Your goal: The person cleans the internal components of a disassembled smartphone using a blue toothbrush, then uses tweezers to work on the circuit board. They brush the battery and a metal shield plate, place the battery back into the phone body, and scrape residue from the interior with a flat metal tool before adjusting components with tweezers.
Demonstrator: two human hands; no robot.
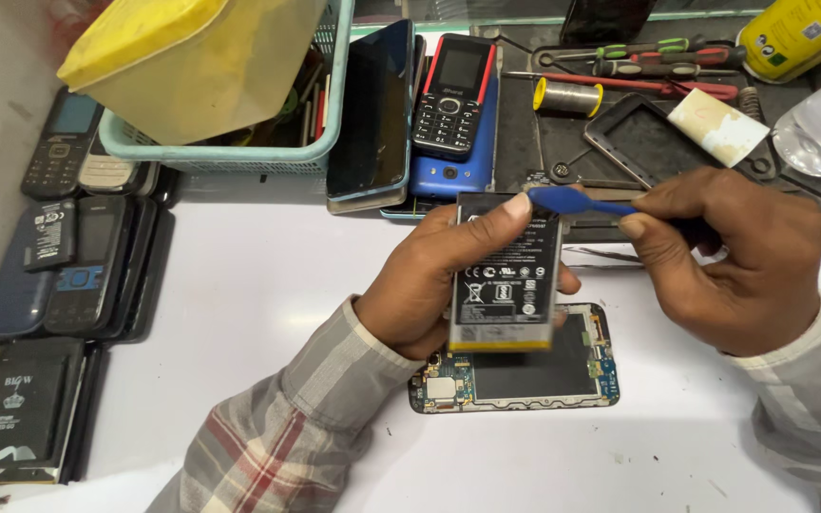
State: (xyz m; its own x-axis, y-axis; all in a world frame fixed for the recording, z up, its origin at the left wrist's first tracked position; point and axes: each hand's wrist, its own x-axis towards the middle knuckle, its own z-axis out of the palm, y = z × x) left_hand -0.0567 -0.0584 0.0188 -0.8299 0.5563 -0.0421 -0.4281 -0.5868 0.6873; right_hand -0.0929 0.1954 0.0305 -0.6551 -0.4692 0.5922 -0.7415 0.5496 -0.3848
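Battery point(505, 275) stands upright in the left hand point(429, 285), fingers clamped on its edges, above the opened phone point(534, 366). Right hand point(724, 256) pinches a blue pry tool point(577, 201), tip apparently touching its 12 o'clock end.

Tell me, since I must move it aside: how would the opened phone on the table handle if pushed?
The opened phone lies flat, so it would probably slide, not tip. Its exposed circuit board looks fragile; push at the frame edge. With the battery in the left hand, it is likely light.
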